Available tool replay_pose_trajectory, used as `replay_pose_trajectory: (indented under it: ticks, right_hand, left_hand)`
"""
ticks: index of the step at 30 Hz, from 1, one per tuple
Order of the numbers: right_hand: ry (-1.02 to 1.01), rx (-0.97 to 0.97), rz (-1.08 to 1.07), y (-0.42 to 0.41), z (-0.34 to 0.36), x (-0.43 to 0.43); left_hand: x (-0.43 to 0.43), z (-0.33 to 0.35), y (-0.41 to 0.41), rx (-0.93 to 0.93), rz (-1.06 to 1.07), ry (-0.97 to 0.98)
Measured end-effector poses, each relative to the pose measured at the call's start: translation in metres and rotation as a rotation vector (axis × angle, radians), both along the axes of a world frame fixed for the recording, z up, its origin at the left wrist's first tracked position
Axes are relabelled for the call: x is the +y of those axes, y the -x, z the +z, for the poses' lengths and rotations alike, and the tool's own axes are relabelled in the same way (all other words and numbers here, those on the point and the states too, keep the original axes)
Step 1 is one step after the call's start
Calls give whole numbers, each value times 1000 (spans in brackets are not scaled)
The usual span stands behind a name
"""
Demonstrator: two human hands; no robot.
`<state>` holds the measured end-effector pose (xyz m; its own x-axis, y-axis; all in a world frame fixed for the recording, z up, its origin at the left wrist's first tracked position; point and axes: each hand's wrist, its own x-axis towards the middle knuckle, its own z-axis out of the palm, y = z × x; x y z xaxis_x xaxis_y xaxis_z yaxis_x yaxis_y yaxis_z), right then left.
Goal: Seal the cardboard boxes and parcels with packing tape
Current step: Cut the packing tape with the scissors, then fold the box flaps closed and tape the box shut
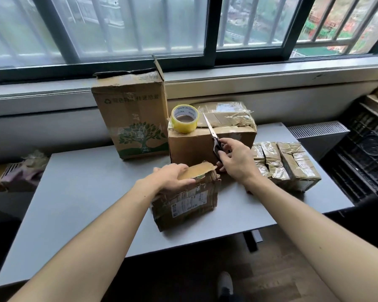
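Two hands busy: our left hand (170, 177) lay flat on the torn top flap of the small box (188, 201) at the near middle of the table (85, 192), pressing it closed, we judged, so tape could go over it; our right hand (236, 162) gripped the scissors (214, 138) by the handles, blades up and clear of the work, likely ready for a cut; tape roll (184, 118) sat parked on the medium box (196, 147) just behind, in easy reach; tall box (135, 118) stood unsealed; wrapped parcels (288, 164) lay to the right.
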<state>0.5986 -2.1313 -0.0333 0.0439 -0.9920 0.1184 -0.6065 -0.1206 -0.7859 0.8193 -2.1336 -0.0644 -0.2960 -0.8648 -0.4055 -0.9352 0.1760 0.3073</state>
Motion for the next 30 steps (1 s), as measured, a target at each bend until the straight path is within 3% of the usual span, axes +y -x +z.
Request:
replay_pose_trajectory:
  ticks: [4, 13, 22, 26, 30]
  right_hand:
    - [52, 67, -35, 7, 5, -31]
    - [-13, 495, 67, 9, 27, -108]
    - [52, 788, 138, 1, 28, -118]
    - [99, 816, 147, 4, 24, -117]
    - [317, 671, 144, 7, 22, -107]
  left_hand:
    - [-13, 2, 11, 62, 46, 12]
    - [-23, 2, 19, 99, 159, -107]
    - [-24, 7, 11, 108, 255, -182]
    - [-18, 9, 7, 131, 279, -191]
    - [-8, 6, -7, 136, 270, -220]
